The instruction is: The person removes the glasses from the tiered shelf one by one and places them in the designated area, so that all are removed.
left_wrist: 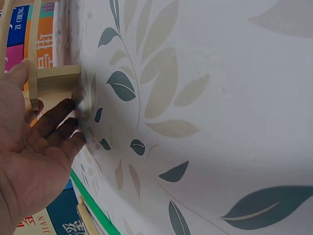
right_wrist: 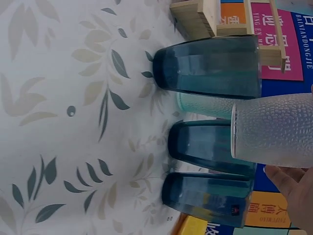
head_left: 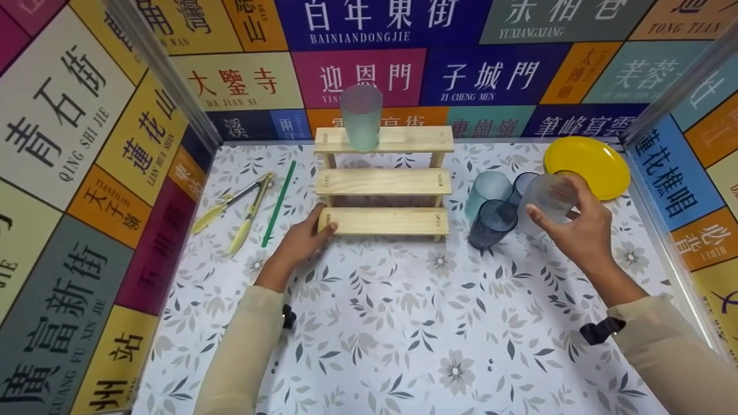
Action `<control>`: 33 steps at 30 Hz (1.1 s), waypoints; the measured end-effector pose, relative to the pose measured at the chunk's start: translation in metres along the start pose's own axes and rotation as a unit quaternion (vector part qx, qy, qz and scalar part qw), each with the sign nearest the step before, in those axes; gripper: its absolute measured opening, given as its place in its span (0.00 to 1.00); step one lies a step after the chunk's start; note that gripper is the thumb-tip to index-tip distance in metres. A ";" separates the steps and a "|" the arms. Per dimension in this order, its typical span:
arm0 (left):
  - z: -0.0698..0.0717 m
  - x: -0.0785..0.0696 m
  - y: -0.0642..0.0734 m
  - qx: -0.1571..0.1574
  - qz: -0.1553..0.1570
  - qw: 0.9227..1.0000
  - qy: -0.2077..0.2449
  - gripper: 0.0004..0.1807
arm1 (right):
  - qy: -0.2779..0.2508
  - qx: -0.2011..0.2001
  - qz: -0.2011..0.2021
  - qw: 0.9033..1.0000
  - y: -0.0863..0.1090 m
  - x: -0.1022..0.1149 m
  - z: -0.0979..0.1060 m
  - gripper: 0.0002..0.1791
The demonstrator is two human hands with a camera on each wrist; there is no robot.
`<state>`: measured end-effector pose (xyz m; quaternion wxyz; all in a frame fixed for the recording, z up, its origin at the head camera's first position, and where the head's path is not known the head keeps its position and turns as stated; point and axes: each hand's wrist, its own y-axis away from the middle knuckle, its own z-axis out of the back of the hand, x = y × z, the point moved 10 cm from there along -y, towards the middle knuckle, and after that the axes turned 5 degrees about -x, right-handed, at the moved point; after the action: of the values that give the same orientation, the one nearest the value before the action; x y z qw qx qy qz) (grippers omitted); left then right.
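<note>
My right hand (head_left: 588,225) holds a clear frosted cup (head_left: 545,204) between thumb and fingers, raised over the table's right side. In the right wrist view the pebbled wall of this cup (right_wrist: 276,129) shows, with fingertips at its side. Close by stand a dark blue cup (head_left: 490,230), a light teal cup (head_left: 484,193) and more dark blue cups, such as the lower one (right_wrist: 210,198). My left hand (head_left: 302,236) grips the left end of a three-step wooden rack (head_left: 383,221), thumb on the lowest board. A pale green frosted cup (head_left: 362,124) stands on the top board.
A yellow plate (head_left: 594,164) lies at the back right. Tongs with yellow handles (head_left: 242,222) and a green straw (head_left: 279,202) lie left of the rack. Panels with printed characters (head_left: 357,78) wall the floral-covered table (head_left: 375,323) at back and sides.
</note>
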<state>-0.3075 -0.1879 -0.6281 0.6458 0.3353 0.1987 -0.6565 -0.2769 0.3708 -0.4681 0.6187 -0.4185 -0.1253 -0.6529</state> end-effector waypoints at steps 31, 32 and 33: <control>-0.001 0.002 -0.001 0.005 0.005 1.000 -0.001 0.48 | -0.010 0.049 -0.042 0.998 0.034 -0.057 -0.037 0.50; -0.002 0.003 -0.001 0.006 0.006 1.000 -0.001 0.48 | -0.008 0.052 -0.044 0.998 0.035 -0.058 -0.038 0.51; -0.002 0.003 -0.001 0.006 0.007 1.000 -0.001 0.48 | -0.006 0.056 -0.046 0.997 0.035 -0.060 -0.039 0.51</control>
<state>-0.3080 -0.1885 -0.6315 0.6481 0.3400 0.1916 -0.6539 -0.2669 0.3791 -0.5463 0.6096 -0.3809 -0.1841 -0.6704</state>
